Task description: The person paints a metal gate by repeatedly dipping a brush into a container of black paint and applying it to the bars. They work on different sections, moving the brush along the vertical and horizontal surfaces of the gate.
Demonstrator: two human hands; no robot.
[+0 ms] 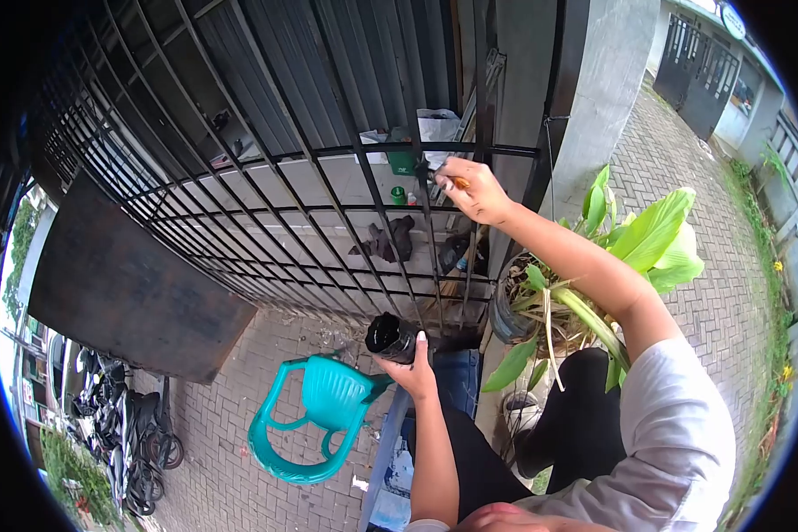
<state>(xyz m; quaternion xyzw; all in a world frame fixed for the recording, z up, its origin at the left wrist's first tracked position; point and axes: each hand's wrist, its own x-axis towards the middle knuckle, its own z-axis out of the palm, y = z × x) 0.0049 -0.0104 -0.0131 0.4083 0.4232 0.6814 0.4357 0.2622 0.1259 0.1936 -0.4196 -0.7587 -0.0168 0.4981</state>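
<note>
Head view, only one. Right hand (474,188) upper centre of frame, arm stretched up, fingers pinched shut around a small brush (452,182) with an orange handle. The dark brush tip sits on or right at a vertical bar of the black metal gate (266,177), near where that bar meets a horizontal rail; can't tell exact contact.

Left hand (414,372) lower centre, palm up, fingers wrapped around a black can (392,337). Can tilted, open mouth facing the camera, inside looks black, contents not readable. Can is just below the gate's bottom rail, well apart from the brush.

Handling, as a judgement: brush looks light and stiff in the handle with soft bristles, best pinched mid-handle as it is now. Can looks rigid, maybe slick and drippy at the rim, so grip around the body from below and keep it level.

Around: teal plastic chair (319,417) tipped on the brick paving (230,479), lower left of the can. Potted plant (594,257) with broad green leaves right of centre, under the right forearm. Concrete pillar (603,80) upper right. Dark cloth (386,239) on the floor behind the bars. Parked motorbikes (115,426) far lower left.
</note>
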